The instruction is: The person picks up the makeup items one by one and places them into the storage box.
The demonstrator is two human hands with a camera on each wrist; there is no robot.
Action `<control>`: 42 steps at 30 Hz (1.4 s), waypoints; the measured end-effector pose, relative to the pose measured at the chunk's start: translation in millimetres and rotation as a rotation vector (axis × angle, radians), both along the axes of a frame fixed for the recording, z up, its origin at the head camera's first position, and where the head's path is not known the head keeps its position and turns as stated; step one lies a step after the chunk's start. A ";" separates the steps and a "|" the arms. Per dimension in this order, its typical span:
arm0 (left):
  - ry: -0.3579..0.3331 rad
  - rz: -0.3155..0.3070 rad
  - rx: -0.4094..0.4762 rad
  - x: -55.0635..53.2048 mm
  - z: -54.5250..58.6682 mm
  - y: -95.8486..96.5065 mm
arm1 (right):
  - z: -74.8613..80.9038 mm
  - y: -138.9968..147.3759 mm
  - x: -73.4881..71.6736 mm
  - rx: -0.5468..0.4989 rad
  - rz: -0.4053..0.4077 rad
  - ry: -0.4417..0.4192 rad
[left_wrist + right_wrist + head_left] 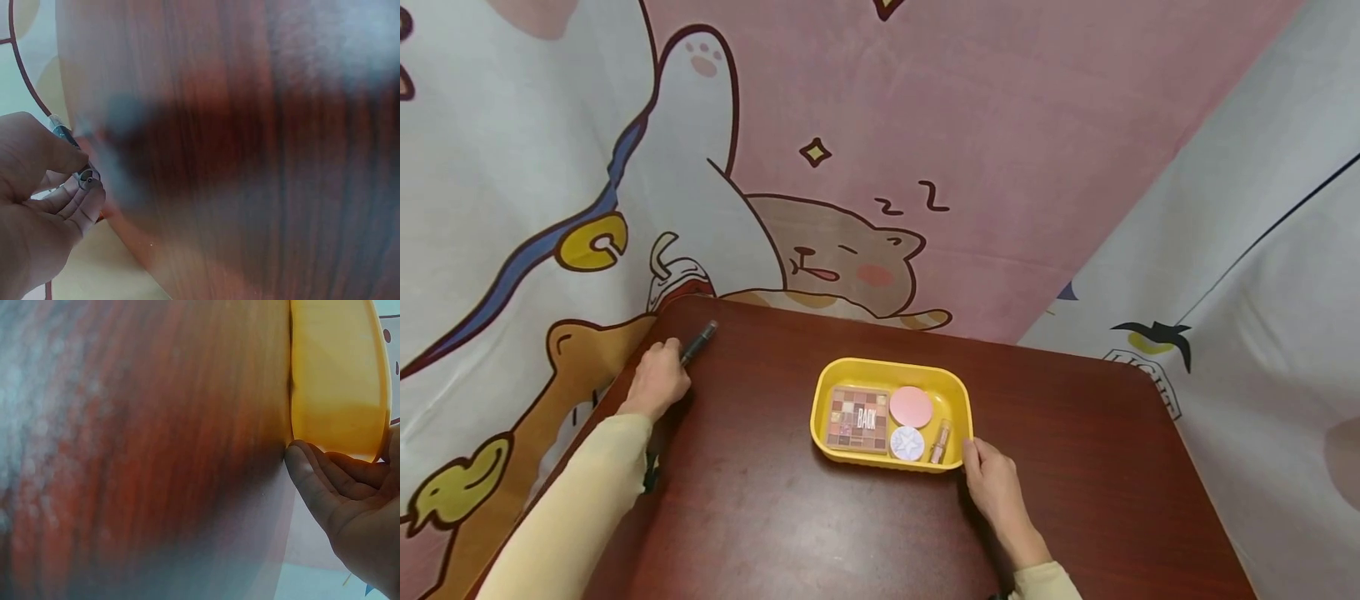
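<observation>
My left hand (658, 379) pinches a slim dark pen-shaped tube (699, 343) with a clear end, near the table's left edge. In the left wrist view, the round end of this tube (88, 179) shows between thumb and fingers. At the near right corner of a yellow tray (891, 463), my right hand (996, 483) grips the rim and outer wall. The tray holds a square eyeshadow palette (857, 419), a round pink compact (912, 407), a white compact with a star pattern (907, 443) and a small lipstick-like tube (940, 442). In the right wrist view, fingertips touch the tray wall (337, 381) low down.
The dark red-brown wooden table (760, 533) has rounded far corners. A cloth (1000, 167) printed with cartoon animals hangs behind it and along both sides, close to the table's edges.
</observation>
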State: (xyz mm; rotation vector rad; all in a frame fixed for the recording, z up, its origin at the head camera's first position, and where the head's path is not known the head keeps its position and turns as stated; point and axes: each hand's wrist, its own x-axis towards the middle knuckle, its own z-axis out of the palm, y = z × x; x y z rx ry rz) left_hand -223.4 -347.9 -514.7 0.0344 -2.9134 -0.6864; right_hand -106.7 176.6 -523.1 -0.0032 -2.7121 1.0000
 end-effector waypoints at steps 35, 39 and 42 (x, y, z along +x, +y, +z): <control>0.205 -0.184 0.000 33.9 30.1 64.9 | -0.3 2.4 -0.6 0.005 -0.015 -0.059; 0.216 -0.203 -0.009 36.0 34.4 70.6 | -0.4 2.0 -1.1 0.007 -0.015 -0.064; 0.225 -0.220 -0.020 37.4 37.2 74.9 | -0.5 1.3 -1.1 0.011 -0.008 -0.053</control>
